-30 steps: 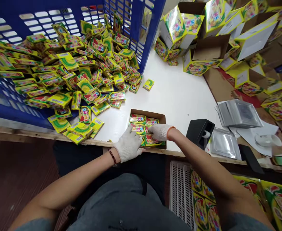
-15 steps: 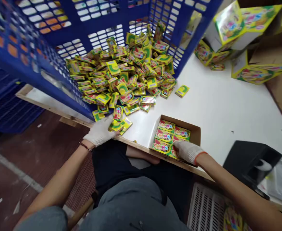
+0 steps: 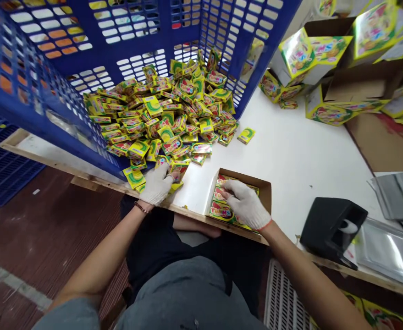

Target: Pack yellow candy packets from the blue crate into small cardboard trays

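My left hand (image 3: 158, 184), in a white glove with bare fingertips, is at the table's front edge by the basket's mouth. Its thumb and fingers close round a small yellow box (image 3: 181, 167) with a fruit print. Beside it spills a large heap of the same small boxes (image 3: 167, 114). Over a shallow open carton (image 3: 265, 195) hovers my gloved right hand (image 3: 245, 204), fingers bent and apart, with no box visible in it. Rows of small boxes (image 3: 221, 210) lie flat in the carton, partly hidden under this hand.
A blue plastic basket (image 3: 118, 52) lies tipped with its open side facing me. One loose box (image 3: 246, 135) rests on the white table (image 3: 290, 156). A black tape dispenser (image 3: 330, 227) stands right, near clear plastic packs (image 3: 390, 247). Open display cartons (image 3: 356, 87) crowd the back right.
My right hand has lifted and shifted left across the carton. My left hand has moved right and up onto boxes at the heap's edge. The camera view has shifted slightly.
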Demonstrator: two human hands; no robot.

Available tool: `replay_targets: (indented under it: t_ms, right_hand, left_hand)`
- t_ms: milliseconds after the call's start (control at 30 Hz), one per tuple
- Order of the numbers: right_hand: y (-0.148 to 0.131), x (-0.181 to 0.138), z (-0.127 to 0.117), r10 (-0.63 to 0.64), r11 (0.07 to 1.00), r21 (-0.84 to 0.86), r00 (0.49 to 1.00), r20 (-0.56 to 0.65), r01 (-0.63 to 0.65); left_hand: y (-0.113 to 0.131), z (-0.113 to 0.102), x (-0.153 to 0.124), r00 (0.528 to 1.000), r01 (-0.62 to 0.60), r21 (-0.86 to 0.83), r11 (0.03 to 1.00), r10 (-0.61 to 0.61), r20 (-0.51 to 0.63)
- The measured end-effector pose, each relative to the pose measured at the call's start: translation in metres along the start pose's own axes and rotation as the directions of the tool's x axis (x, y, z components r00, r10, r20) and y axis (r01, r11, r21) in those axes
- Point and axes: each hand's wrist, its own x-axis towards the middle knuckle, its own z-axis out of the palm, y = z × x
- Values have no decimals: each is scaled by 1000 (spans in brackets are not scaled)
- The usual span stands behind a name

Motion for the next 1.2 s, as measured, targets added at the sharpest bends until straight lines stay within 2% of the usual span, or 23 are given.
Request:
replay_targets:
  t_ms: [33,100,167,200,267,333,400,433,500,567,667,733,767,800,833,900,967,1000,1067,1133,1200]
  right_hand:
    - [-6,4,4,0,998,57,999,-49,3]
    - [-13,13,4,14,988,157,997,-73,-2]
    - [-13,20,-10,7,981,196,1000,-16,-4]
    - [-9,22,-23,1,983,184,1000,23,-5]
    - [4,20,-52,26,996,85,992,123,-36]
    - [19,15,-77,143,984,-140,961,237,-112]
    - [31,12,-88,296,890,-434,903,311,-142]
    - [35,13,-88,358,820,-560,872,335,-121]
    - [40,19,-78,427,708,-705,824,372,-50]
    - [43,27,-64,442,674,-739,799,407,3]
    - [51,36,-51,437,699,-715,774,458,29]
    - [59,34,-47,447,684,-729,781,436,15]
    - [62,32,-45,450,669,-743,803,391,-13]
    - [65,29,-43,449,658,-752,827,338,-50]
    - [68,25,-40,446,655,-751,848,288,-89]
    - [72,20,-34,441,683,-718,860,258,-135]
    - [73,16,-30,436,713,-691,847,305,-118]
    - [74,15,-30,427,727,-678,843,326,-106]
    - [72,12,-33,384,802,-580,868,315,-144]
    - [66,9,-43,286,916,-343,939,194,-208]
    - [56,5,-58,152,983,-93,987,-44,-156]
  left_hand:
    - [16,3,-3,999,-37,-171,985,35,-12]
    - [49,10,-12,990,-125,-462,878,140,-1]
    - [72,17,-20,970,-182,-576,797,243,30]
    - [76,19,-23,962,-201,-554,808,268,42]
    - [70,20,-22,960,-232,-351,907,272,68]
    - [51,18,-14,965,-228,4,974,225,131]
    - [28,15,-4,969,-193,347,918,122,217]
    - [18,14,0,966,-179,463,868,66,250]
    - [3,15,8,961,-160,571,805,-6,278]
    - [-3,17,11,960,-147,570,808,-22,279]
    - [0,17,8,963,-108,387,916,-1,271]
    - [10,15,1,963,-80,72,994,59,263]
    - [16,15,-3,961,-64,-136,989,97,258]
    - [24,15,-7,959,-32,-349,937,128,255]
    - [33,17,-10,953,18,-541,841,149,263]
    - [52,23,-15,933,166,-792,588,166,319]
    - [71,32,-16,905,306,-871,386,168,392]
    - [78,38,-16,897,344,-879,331,163,412]
    - [91,48,-15,909,334,-891,308,146,391]
    - [102,55,-13,946,212,-885,414,140,291]
    - [112,59,-9,968,-13,-788,615,207,145]
